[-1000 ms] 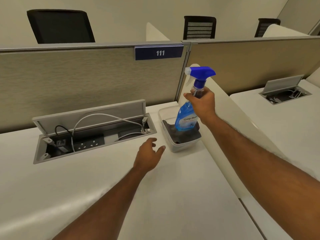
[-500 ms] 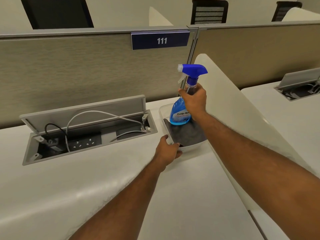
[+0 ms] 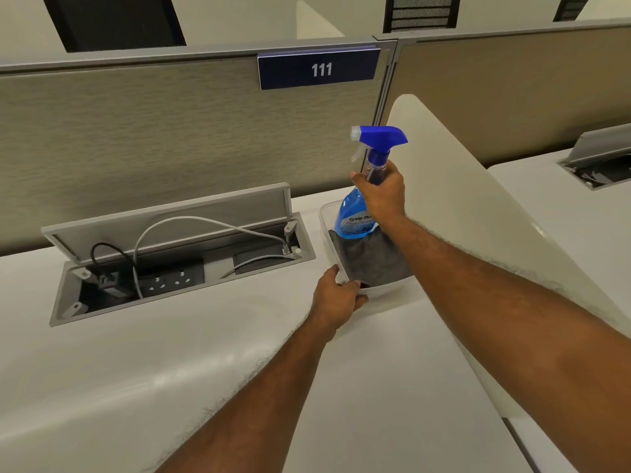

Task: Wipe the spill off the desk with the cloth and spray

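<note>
Desk wiping looks barely started, I'd say: right hand grips the spray by its neck, left hand holds the back-right-corner tub by its rim, cloth lying inside.

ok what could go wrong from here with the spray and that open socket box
The nozzle of the spray bottle faces left, toward the open socket box; spray or drips could reach the sockets there.
The right hand grips the bottle by its thin neck only, so it might slip or swing.
The left hand holds just one corner of the clear tub, which could tip with the grey cloth inside.
</note>
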A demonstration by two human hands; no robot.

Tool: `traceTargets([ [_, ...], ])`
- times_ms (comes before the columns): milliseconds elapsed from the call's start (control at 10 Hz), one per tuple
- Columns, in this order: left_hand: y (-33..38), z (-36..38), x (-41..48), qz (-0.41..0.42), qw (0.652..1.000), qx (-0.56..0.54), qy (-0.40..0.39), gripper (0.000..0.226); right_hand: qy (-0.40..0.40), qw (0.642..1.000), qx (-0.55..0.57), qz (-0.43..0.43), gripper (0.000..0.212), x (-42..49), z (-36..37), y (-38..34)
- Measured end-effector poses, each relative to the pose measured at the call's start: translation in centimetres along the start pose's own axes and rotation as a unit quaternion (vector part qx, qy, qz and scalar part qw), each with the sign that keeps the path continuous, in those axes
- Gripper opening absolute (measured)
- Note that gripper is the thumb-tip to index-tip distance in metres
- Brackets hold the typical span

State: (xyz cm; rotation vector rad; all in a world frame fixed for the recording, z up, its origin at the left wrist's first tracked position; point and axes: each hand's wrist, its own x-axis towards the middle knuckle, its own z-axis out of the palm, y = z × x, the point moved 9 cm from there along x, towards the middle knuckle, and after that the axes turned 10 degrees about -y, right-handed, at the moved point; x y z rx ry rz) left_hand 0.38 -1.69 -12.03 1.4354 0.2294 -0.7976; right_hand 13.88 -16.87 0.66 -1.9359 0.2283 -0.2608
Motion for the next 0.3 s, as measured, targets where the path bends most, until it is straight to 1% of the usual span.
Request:
traceTargets([
  [100, -0.1, 0.1, 0.0, -0.003, 1.000, -0.001, -0.001, 0.071, -0.046, 0.998, -0.021, 0.021, 0.053, 0.7, 0.2, -0.1],
  [200, 0.2, 0.1, -0.6, -0.004, 1.000, 0.009, -0.005, 0.066, -0.078, 0.995, -0.021, 0.054, 0.074, 0.8, -0.1, 0.2],
  [300, 1.0, -0.9, -2.4, -0.004, 0.998, 0.053, 0.017, 0.065, -0.075, 0.991, -0.052, 0.096, 0.091, -0.4, -1.0, 1.0],
])
